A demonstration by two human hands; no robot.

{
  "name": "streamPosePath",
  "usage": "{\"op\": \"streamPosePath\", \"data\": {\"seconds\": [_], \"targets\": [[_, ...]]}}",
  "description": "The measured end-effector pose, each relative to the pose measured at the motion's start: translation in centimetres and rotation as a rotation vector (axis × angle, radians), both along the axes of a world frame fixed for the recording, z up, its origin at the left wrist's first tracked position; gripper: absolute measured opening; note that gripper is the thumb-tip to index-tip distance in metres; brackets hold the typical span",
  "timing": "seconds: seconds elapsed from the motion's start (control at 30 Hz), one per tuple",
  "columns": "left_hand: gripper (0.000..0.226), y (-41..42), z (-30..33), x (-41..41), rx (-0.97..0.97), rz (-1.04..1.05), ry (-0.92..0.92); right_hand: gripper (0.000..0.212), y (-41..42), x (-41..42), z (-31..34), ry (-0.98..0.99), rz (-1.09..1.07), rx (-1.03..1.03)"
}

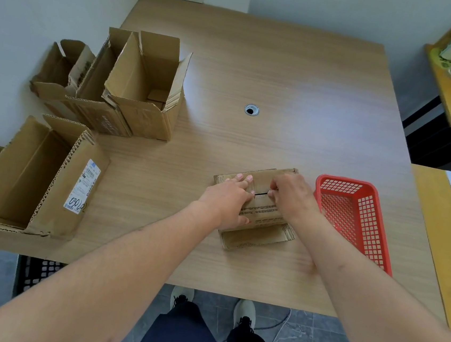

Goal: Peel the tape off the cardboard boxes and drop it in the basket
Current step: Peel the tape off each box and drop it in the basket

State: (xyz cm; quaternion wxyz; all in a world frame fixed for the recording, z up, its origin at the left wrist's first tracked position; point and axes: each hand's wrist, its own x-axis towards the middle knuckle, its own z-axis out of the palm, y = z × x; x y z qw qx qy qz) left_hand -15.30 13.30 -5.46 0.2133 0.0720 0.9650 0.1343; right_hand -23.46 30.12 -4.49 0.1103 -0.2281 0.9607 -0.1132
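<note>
a white shipping label (83,187) sits on the side of the big open box (31,178) at the left edge of the worktop (282,93); handwritten digits on it read roughly "030" with more after, and the small print is too fine to read. the flat box (255,221) under the hands carries a line of dark printed characters along its near face, also too small to make out. another open box (143,90) standing further back on the left has faint printing on its front.

the flat box is brown corrugated cardboard, folded flat on the worktop near the front edge, just left of the red basket (352,220). a short dark slit shows on its top face between the two hands. any tape on it is too hard to tell apart from the cardboard.

the left hand (228,199) lies on the box's left part, fingers (241,178) stretched nearly straight and pressing it down, the thumb along the near face. the right hand (291,197) is over the box's right part, its fingertips curled in and pinching at the slit's right end; what they pinch cannot be seen.

the red basket is a plastic lattice tray, lying beside the right forearm.
</note>
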Motion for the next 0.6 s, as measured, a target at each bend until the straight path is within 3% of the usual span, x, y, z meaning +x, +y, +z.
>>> {"op": "streamPosePath", "data": {"seconds": [0.13, 0.23, 0.47, 0.6], "targets": [[0.075, -0.1, 0.3, -0.1, -0.012, -0.006, -0.009, 0.013, -0.3, -0.5, 0.5, -0.046, 0.091, 0.083], [0.075, -0.1, 0.5, -0.2, -0.028, -0.018, -0.016, 0.012, 0.1, -1.0, 1.2, -0.098, 0.033, 0.078], [0.072, 0.1, 1.5, -1.0, -0.073, -0.026, -0.071, 0.008, 1.7, -1.5, 2.2, -0.166, -0.106, -0.071], [0.064, 0.7, 1.7, -1.2, -0.072, 0.012, -0.058, 0.02, 2.8, -0.1, 0.8, -0.116, -0.114, -0.256]]}}
